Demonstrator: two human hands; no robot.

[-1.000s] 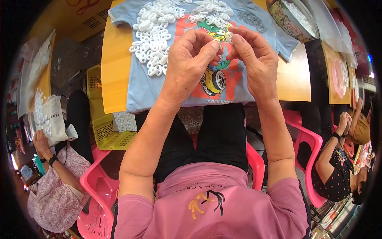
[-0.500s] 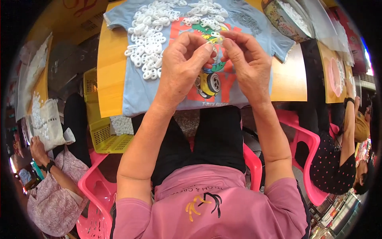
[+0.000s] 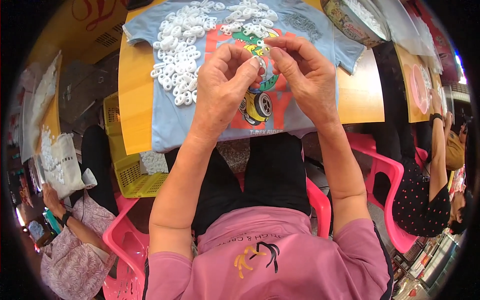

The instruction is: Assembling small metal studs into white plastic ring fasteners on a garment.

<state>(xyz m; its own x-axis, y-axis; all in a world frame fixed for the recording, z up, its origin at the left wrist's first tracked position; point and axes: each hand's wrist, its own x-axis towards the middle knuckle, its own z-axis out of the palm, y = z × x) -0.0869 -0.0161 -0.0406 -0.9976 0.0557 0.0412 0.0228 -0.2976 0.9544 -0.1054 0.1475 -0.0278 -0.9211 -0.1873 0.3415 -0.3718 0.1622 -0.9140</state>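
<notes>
My left hand (image 3: 222, 87) is raised over a light blue T-shirt (image 3: 170, 127) with a printed dinosaur and car. Its thumb and forefinger pinch a small white plastic piece (image 3: 257, 59), mostly covered by the fingertips. Close beside it, my right hand (image 3: 308, 85) is also closed in a pinch, on a small whitish plastic piece (image 3: 261, 45). Fingertips hide whether the two pieces touch. Beyond and to the left of my hands, a heap of white oval plastic pieces with two holes (image 3: 182, 55) lies on the shirt.
The shirt covers much of a yellow wooden table (image 3: 136, 100). A patterned container (image 3: 345, 22) of white pieces stands at the far right. Below the table's left side is a yellow plastic crate (image 3: 131, 175). People sit on both sides, near pink chairs (image 3: 120, 235); a pink tray (image 3: 419, 90) lies right.
Both hands keep their pinch and have shifted slightly left in the picture, along with the shirt and table. The heap looks unchanged.
</notes>
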